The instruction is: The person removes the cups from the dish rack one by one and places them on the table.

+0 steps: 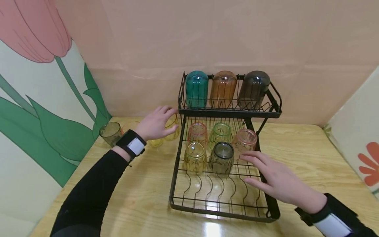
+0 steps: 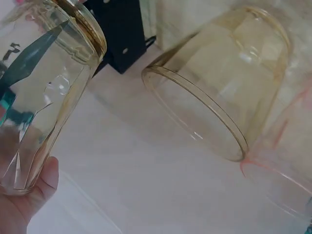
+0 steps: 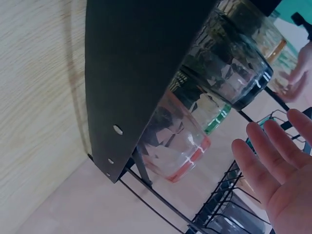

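Note:
My left hand [image 1: 157, 123] reaches beside the rack, thumb and fingers spread around a yellow glass [image 1: 171, 126] on the table. In the left wrist view its thumb [image 2: 48, 180] lies along a clear faceted glass [image 2: 53, 107]; whether it presses on the glass is unclear. My right hand [image 1: 273, 177] hovers over the rack's right side with loosely extended fingers and holds nothing. Its fingertips are close to a pink glass [image 1: 245, 140]. Beside that, a dark grey glass [image 1: 222, 158], a yellow-rimmed glass [image 1: 195, 158], a green glass [image 1: 220, 133] and a red-rimmed glass [image 1: 197, 133] stand upside down.
The black two-tier wire rack [image 1: 225, 215] stands on the wooden table [image 1: 142, 204]. Its upper shelf bears a teal glass [image 1: 196, 89], a brown glass [image 1: 223, 89] and a black glass [image 1: 254, 89]. An olive glass [image 1: 110, 133] stands at the far left, near the patterned wall [image 1: 65, 138].

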Motion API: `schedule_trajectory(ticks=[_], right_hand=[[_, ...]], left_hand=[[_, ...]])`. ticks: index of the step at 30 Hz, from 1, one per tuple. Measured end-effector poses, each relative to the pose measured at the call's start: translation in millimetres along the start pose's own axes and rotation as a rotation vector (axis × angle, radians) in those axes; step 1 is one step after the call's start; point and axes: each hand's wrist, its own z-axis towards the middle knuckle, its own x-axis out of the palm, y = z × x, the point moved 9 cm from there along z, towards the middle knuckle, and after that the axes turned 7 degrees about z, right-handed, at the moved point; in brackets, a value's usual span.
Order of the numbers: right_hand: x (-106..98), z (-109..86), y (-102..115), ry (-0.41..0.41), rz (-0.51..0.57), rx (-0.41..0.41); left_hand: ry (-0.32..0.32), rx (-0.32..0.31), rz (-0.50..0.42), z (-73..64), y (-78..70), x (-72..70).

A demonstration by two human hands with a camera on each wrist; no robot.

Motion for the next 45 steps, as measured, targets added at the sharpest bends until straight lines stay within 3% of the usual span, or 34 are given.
schedule_trajectory(ticks=[5,15,22,28,33,40,45], right_hand=[[-4.3,-5.3,-1.8,-0.026,-0.009,0.011],[-6.0,-11.1,-2.8,-0.033,-0.022,0.010],[-6.4,-13.5,-3.4,-0.029,-0.017,0.021],[-7.1,-14.2,-3.1,-0.033,-0.017,0.022],[-7.1,-15.0,-3.5,-0.030,-0.011,0.039],[-6.3,-15.6,-3.7,-0.031,-0.013,0.039],[-6.0,-15.4,-4.7,-0.031,-0.015,0.039]], left_hand=[[0.024,-0.002,0.043,11.0,2.3,9.7],[0.071,-0.071,0.031,13.1,16.6,39.5],[0.158,-0.037,0.075,18.4,12.0,65.4],[0.180,-0.058,0.105,16.4,15.8,81.0],[0.216,-0.035,0.135,13.4,14.6,93.3],[0.203,-0.030,0.120,10.7,15.1,101.0],[0.226,-0.038,0.100,9.5,18.2,110.2]])
